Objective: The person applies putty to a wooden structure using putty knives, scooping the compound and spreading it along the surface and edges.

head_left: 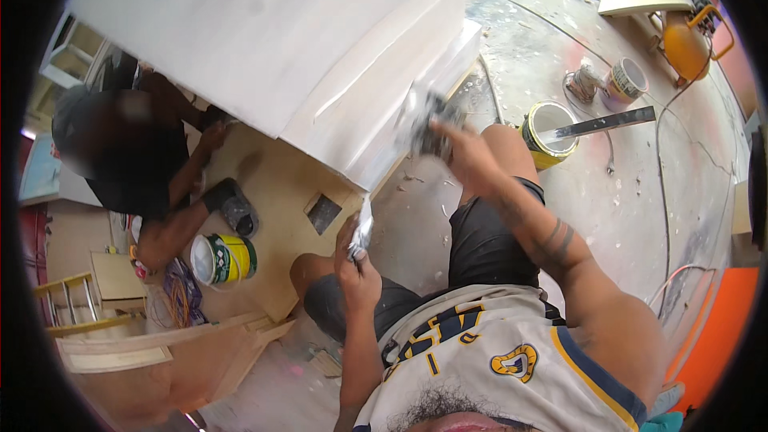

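A large white-coated panel (280, 40) with stepped edges slopes across the upper middle. My right hand (462, 152) is closed on a dark, flat tool (432, 124) against the panel's stepped lower edge; motion blurs the tool, so its exact kind is unclear. Lower down, my left hand (358, 272) grips a putty knife (362, 228), its whitish, smeared blade pointing up, close to the panel's bottom corner. Bare wood (276, 172) with a square cutout shows below the panel.
On the left a co-worker in black (132, 144) reaches under the panel, beside a yellow-green bucket (226, 259). To my right stand an open paint bucket (550, 132) with a flat stick across it, another bucket (626, 82), cables and an orange compressor (686, 44).
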Tool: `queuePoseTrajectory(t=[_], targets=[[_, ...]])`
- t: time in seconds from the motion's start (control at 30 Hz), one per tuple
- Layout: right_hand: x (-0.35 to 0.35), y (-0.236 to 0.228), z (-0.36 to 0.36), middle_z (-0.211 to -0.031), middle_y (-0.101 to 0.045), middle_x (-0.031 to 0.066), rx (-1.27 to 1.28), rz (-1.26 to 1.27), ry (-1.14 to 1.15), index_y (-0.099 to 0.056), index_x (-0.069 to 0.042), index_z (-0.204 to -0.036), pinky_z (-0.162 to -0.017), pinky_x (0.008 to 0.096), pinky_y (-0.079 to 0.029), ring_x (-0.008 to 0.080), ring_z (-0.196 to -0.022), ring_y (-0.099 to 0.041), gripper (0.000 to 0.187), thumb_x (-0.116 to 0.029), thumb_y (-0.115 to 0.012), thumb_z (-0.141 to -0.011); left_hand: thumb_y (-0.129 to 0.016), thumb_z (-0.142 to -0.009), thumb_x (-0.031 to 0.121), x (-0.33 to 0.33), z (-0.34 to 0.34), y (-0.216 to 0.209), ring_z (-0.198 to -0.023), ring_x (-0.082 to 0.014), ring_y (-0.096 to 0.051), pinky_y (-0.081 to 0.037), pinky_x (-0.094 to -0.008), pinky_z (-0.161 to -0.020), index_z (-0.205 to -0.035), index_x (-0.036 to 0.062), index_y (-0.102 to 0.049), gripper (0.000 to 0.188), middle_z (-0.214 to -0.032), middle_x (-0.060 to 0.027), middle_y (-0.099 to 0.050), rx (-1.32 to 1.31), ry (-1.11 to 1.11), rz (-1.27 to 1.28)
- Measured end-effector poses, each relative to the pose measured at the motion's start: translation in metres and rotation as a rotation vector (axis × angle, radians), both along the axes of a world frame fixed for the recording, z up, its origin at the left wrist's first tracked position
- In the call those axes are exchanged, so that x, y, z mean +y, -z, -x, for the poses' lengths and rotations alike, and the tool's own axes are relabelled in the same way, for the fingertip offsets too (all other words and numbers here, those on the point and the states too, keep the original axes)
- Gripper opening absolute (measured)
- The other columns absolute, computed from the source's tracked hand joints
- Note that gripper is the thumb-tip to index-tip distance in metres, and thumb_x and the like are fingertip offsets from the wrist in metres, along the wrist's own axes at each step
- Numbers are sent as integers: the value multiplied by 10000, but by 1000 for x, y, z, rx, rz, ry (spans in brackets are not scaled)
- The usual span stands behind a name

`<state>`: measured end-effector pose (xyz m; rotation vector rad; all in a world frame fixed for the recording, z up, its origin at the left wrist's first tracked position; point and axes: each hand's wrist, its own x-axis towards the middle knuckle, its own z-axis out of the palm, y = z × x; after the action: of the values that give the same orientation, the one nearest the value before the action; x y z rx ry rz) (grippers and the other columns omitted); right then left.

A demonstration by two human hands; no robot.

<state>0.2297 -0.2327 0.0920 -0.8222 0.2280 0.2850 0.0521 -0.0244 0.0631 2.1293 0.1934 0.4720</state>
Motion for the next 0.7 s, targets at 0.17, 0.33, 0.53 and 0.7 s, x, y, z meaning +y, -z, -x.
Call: queuePoseTrajectory(t=[0.17,0.33,0.53,0.7], targets=[[-68,56,-178,-1058,-669,54,-552,477,388,-604,32,-1230,-833,300,-518,141,-927,-625,279,-96,-572,-984,-486,-1041,260,-10,17,41,-1159,-261,-562,-450,-403,-980,-1252,23,-537,321,-1269,-132,-565,109,-281,781],[-103,59,-281,-1026,-688,68,-520,737,553,-619,14,-1205,-838,286,-487,146,-913,-613,256,-115,-562,-992,-516,-1016,431,-27,6,30,-1229,-264,-522,-447,-461,-1053,-1375,75,-421,514,-1365,-93,-496,175,-221,1299],[-95,37,-322,-1121,-697,201,-494,898,690,-641,-54,-1210,-937,376,-483,324,-1089,-655,284,-133,-569,-948,-510,-1015,446,-35,2,20,-1235,-273,-521,-448,-467,-1049,-1382,69,-416,535,-1381,-100,-493,168,-246,1294],[-79,38,-308,-1117,-700,190,-483,937,672,-640,-71,-1222,-934,373,-485,324,-1079,-657,312,-83,-548,-924,-485,-1011,468,-32,2,24,-1287,-289,-492,-413,-484,-1088,-1431,69,-374,589,-1429,-104,-469,183,-245,1281]])
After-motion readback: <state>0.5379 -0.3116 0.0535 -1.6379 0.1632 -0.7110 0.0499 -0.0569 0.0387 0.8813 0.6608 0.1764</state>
